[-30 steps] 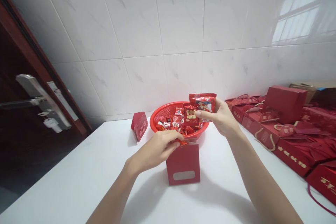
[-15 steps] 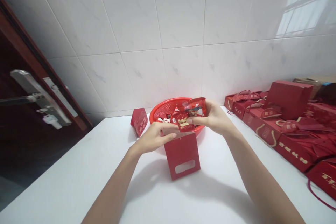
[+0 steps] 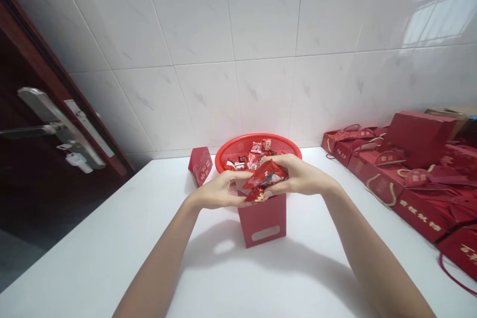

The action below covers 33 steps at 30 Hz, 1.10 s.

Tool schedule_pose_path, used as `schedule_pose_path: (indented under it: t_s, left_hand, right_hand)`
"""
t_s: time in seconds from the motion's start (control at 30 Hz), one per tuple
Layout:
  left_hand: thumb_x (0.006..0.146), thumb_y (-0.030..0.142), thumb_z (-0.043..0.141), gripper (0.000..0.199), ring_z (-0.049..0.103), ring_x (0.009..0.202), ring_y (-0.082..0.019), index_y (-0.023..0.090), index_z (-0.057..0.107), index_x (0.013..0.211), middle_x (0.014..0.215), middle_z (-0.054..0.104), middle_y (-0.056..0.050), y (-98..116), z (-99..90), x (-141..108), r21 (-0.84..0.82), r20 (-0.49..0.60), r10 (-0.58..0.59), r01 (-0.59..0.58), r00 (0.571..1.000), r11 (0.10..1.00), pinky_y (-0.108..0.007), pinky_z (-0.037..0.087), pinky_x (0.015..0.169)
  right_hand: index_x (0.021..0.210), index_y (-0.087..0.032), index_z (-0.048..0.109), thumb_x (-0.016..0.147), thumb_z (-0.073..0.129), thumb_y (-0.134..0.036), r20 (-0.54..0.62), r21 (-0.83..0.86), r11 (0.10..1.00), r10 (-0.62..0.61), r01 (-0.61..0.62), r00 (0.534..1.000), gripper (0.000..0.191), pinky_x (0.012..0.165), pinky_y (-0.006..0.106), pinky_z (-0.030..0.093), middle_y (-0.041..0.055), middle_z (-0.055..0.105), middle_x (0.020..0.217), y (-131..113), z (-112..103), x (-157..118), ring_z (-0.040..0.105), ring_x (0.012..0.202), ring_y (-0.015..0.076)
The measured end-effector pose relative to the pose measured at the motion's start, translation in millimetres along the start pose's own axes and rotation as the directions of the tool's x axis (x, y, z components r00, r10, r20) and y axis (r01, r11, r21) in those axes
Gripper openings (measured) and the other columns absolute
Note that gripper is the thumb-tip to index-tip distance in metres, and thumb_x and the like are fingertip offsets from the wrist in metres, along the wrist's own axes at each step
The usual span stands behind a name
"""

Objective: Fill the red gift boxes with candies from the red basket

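A red box with a pale oblong window stands upright on the white table. At its top left edge is my left hand, thumb and fingers around the rim. My right hand grips shiny red candy packets just over the box's top, which they partly hide. Behind the box, a red mesh basket holds several small wrapped sweets.
A small red box stands left of the basket. Along the right side are several red gift boxes with cord handles. A tiled wall rises behind; a dark door is at left.
My right hand has moved down and toward me with the packets, from over the basket to the box's top. More sweets in the basket now show. The view has shifted slightly.
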<state>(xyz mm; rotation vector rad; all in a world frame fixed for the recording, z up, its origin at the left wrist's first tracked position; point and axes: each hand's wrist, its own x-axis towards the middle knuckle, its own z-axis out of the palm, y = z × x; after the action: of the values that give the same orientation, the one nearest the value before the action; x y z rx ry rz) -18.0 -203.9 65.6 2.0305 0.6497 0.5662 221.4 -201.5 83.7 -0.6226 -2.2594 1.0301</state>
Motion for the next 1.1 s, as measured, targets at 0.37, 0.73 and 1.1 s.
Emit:
schedule_pose_path:
  t_s: [0.37,0.73,1.1]
  left_hand:
    - [0.090,0.029,0.067,0.025,0.071,0.100,-0.023,0.019,0.075,0.111,0.107,0.077,-0.010,-6,-1.8,-1,-0.127,0.071,-0.040,0.049,0.997,0.991,-0.035,0.057,0.090]
    - [0.089,0.029,0.067,0.024,0.069,0.099,-0.023,0.019,0.074,0.110,0.102,0.076,-0.008,-11,-5.0,-3,-0.113,0.059,-0.061,0.067,0.996,0.991,-0.034,0.057,0.086]
    - [0.085,0.023,0.067,0.020,0.066,0.086,-0.020,0.019,0.074,0.103,0.093,0.073,-0.005,-11,-4.1,-4,-0.058,0.018,-0.084,0.085,0.996,0.995,-0.031,0.054,0.075]
  right_hand:
    - [0.082,-0.021,0.055,0.085,0.074,-0.035,0.021,-0.216,0.976,0.028,-0.023,0.999,0.024,0.058,0.026,0.032,-0.0037,0.054,0.074,-2,2,0,0.047,0.067,0.0121]
    - [0.081,-0.022,0.045,0.092,0.063,-0.039,-0.023,-0.212,0.977,0.015,-0.020,1.000,0.027,0.055,0.026,0.029,-0.0048,0.042,0.070,-5,0,-4,0.038,0.063,0.0119]
    - [0.092,-0.022,0.057,0.089,0.062,-0.026,-0.068,-0.160,0.987,-0.034,0.023,0.997,0.007,0.064,0.027,0.041,-0.0002,0.059,0.083,-5,1,-5,0.053,0.074,0.0149]
